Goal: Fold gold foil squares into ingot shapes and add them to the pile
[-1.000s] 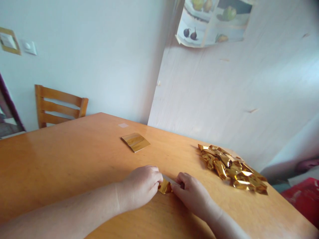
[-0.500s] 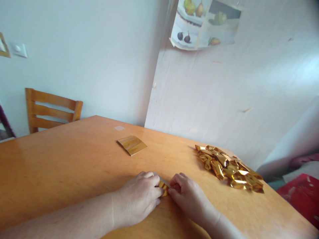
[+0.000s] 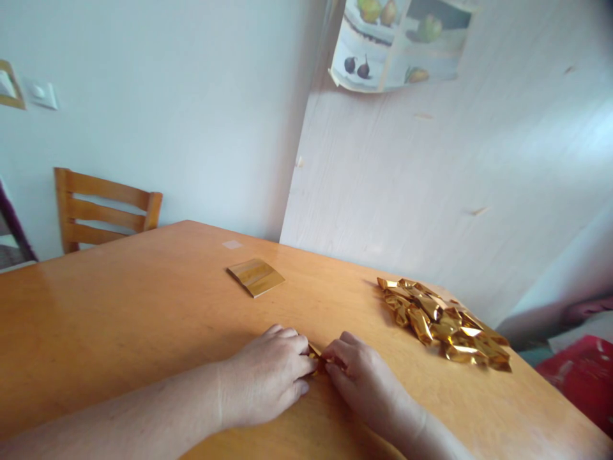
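Between my two hands, low on the wooden table, is a small piece of gold foil paper (image 3: 313, 358), mostly covered by fingers. My left hand (image 3: 271, 377) is closed on its left side, the fingers curled over it. With thumb and fingertips, my right hand (image 3: 357, 374) pinches its right edge. Beyond my hands lies a flat stack of square gold foil sheets (image 3: 256, 277). To the right, folded gold foil pieces (image 3: 443, 322) sit in a shiny loose pile.
The wooden table (image 3: 143, 306) meets the wall along its far edge. A wooden chair (image 3: 108, 204) stands past the far left edge. A fruit poster (image 3: 400, 45) hangs on the wall, and a red bag (image 3: 579, 377) is at the right beyond the table.
The gold foil paper between my hands shows less, its near face now narrower and folded over. My right fingers have come slightly closer to my left. The view has shifted a little.
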A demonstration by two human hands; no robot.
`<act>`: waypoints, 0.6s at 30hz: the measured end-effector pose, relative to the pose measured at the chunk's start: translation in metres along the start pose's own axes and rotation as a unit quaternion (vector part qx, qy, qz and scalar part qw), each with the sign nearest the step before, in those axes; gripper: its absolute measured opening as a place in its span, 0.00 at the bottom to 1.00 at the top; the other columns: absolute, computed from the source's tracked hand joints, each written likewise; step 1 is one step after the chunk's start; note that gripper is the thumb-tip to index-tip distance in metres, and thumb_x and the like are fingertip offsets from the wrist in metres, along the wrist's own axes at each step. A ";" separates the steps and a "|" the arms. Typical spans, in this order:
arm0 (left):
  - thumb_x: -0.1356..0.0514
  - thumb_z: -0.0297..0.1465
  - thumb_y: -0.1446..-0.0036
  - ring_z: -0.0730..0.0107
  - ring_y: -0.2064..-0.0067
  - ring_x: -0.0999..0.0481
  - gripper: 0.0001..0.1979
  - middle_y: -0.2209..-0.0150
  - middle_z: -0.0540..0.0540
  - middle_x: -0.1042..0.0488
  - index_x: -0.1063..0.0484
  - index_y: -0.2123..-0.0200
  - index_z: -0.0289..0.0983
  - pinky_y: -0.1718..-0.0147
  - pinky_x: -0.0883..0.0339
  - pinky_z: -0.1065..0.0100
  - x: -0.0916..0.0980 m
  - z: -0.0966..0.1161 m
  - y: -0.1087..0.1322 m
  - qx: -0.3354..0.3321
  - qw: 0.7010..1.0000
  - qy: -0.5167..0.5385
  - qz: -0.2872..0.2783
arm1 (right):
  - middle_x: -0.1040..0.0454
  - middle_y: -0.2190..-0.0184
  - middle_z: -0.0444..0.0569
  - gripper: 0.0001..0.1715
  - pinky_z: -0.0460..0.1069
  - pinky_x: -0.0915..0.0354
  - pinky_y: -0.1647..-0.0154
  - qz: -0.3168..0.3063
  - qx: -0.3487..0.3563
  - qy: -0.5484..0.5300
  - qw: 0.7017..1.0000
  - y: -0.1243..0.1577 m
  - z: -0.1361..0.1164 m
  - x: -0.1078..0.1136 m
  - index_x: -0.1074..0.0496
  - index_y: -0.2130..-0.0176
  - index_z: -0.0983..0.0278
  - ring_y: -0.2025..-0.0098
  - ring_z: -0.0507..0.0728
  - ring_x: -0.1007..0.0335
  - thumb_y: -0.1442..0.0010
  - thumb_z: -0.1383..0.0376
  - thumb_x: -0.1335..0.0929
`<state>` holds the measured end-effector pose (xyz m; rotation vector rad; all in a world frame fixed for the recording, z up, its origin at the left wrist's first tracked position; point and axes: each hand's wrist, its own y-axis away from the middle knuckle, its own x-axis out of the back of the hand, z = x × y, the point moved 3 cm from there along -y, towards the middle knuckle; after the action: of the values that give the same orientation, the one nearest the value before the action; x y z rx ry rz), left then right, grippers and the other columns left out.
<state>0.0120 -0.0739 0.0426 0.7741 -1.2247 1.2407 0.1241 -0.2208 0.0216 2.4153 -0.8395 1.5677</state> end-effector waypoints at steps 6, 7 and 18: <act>0.39 0.28 0.42 0.60 0.56 0.28 0.03 0.61 0.46 0.25 0.25 0.64 0.39 0.55 0.34 0.60 0.002 -0.001 -0.002 0.002 1.000 0.019 0.000 | 0.27 0.65 0.47 0.13 0.46 0.38 0.59 -0.015 0.025 0.042 0.999 0.001 -0.006 0.002 0.24 0.67 0.61 0.61 0.54 0.31 0.36 0.71 0.36; 0.39 0.28 0.42 0.60 0.56 0.28 0.02 0.61 0.46 0.25 0.26 0.64 0.38 0.56 0.34 0.61 0.002 -0.002 -0.002 0.003 1.000 0.020 0.001 | 0.27 0.65 0.47 0.13 0.46 0.39 0.59 -0.017 0.027 0.048 0.998 0.001 -0.007 0.002 0.24 0.67 0.61 0.61 0.54 0.31 0.35 0.71 0.36; 0.43 0.26 0.38 0.62 0.58 0.27 0.09 0.61 0.45 0.26 0.23 0.64 0.40 0.56 0.35 0.63 0.000 -0.009 -0.003 -0.019 0.999 0.032 0.018 | 0.26 0.66 0.46 0.10 0.46 0.38 0.61 -0.017 0.012 0.003 1.000 -0.002 -0.004 0.000 0.27 0.66 0.63 0.63 0.53 0.30 0.36 0.71 0.36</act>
<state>0.0171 -0.0660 0.0413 0.6828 -1.2123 1.2597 0.1224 -0.2175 0.0239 2.4270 -0.7778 1.5819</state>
